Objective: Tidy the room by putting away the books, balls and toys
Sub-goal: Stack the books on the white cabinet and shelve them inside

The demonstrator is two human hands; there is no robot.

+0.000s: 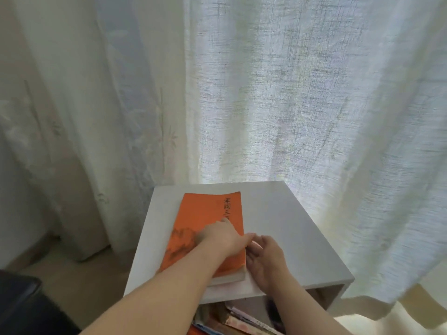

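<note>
An orange book [205, 213] with dark lettering lies flat on top of a white cabinet [278, 218], towards its left side. It seems to rest on another thin book whose pale edge shows below it. My left hand [223, 235] lies flat on the orange cover, fingers straight, pressing down. My right hand [264, 256] is just right of the book, palm towards its right edge, fingers relaxed and touching or nearly touching that edge. Inside the cabinet below, several more books [237, 317] lie stacked.
Pale sheer curtains [290, 93] hang right behind and beside the cabinet, down to the floor. A dark object [19, 303] sits at the lower left. Beige floor [84, 274] shows left of the cabinet.
</note>
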